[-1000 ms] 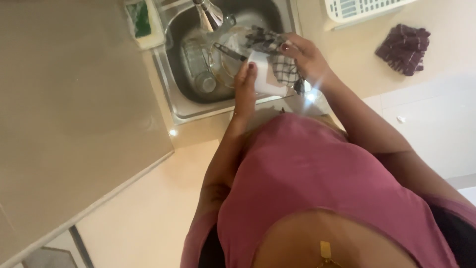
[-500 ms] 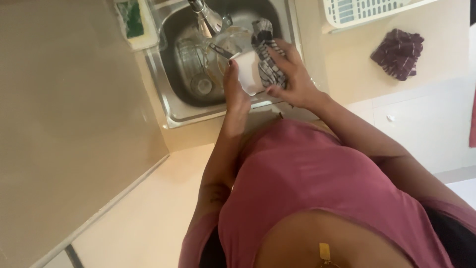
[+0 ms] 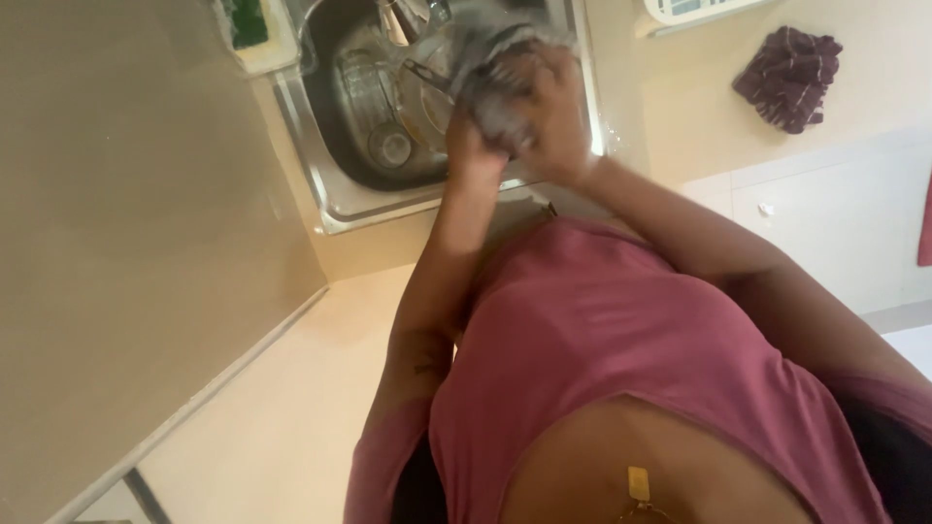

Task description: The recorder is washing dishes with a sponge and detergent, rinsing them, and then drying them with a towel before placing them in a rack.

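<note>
Fingers of our right hand (image 3: 558,102) curl over a blurred grey-and-white cloth (image 3: 495,73), closed around it, and beneath the cloth sits a small white object we cannot make out for the blur. Our left hand (image 3: 471,146) presses up from below with its fingers wrapped tight against the same bundle, so both hands grip it together, held over the near right part of the sink (image 3: 330,146).

Looking into that steel basin, we see a round drain (image 3: 391,146) at the bottom and some metal dishes (image 3: 417,97) lying in it, one with a dark handle; their exact kinds are unclear. A tap (image 3: 398,15) reaches over the basin from the far side. On the corner beside the sink, a small pale tray holds a green sponge (image 3: 246,21).

Our hands sit close to the basin's right rim, just beside the counter (image 3: 670,107) edge. Farther right on that counter lies a crumpled dark purple towel (image 3: 788,78), well apart from our hands, and a white rack (image 3: 694,10) shows at the top edge. Left of the sink, the beige worktop stretches broad and flat.
</note>
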